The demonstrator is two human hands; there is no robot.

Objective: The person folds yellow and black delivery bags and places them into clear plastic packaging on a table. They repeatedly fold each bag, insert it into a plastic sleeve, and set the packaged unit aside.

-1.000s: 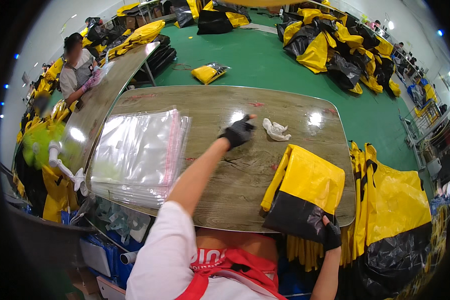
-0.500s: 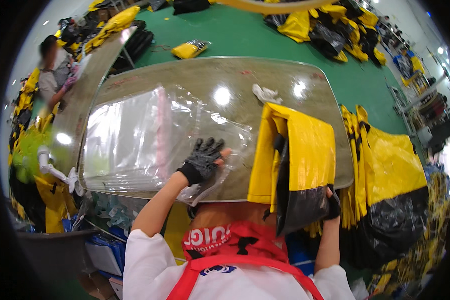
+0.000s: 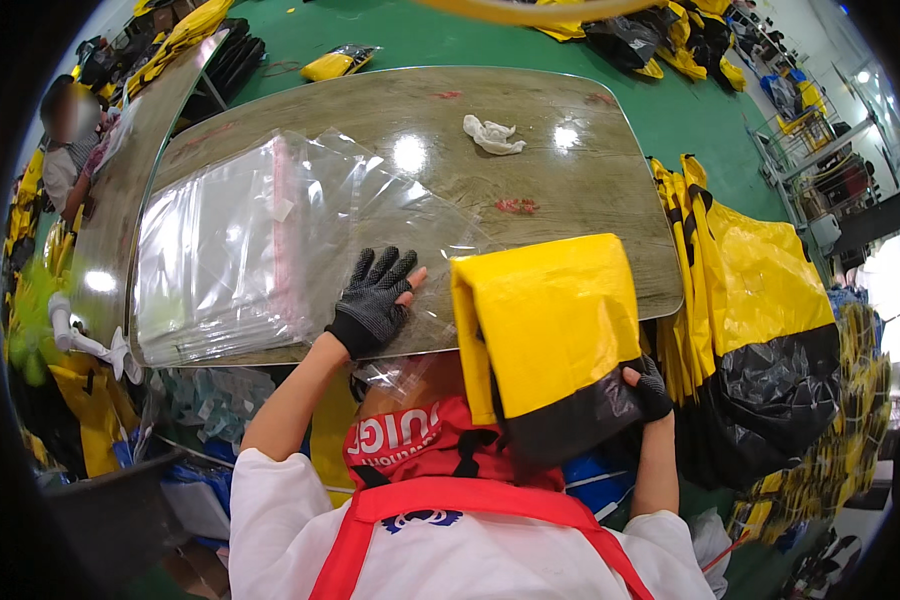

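Observation:
My left hand (image 3: 375, 300), in a black grip glove with bare thumb tip, lies with fingers spread on a clear plastic bag (image 3: 395, 205) at the table's near edge. To its left is a stack of clear plastic bags (image 3: 215, 240) with a pinkish strip along one side. My right hand (image 3: 650, 390), also gloved, grips the lower right edge of a folded yellow-and-black bag (image 3: 560, 320) of shiny sheeting. That folded piece hangs partly over the near table edge, its black end toward me.
A crumpled white cloth (image 3: 493, 135) lies on the wood-patterned table (image 3: 560, 185). More yellow-and-black sheeting (image 3: 760, 280) hangs at the table's right. A wrapped yellow packet (image 3: 337, 63) sits on the green floor. Another person (image 3: 70, 150) is at a second table, far left.
My right hand has drawn the folded yellow-and-black bag toward me and leftward, turning its broad yellow face up. My left hand has shifted slightly left, still on the clear plastic.

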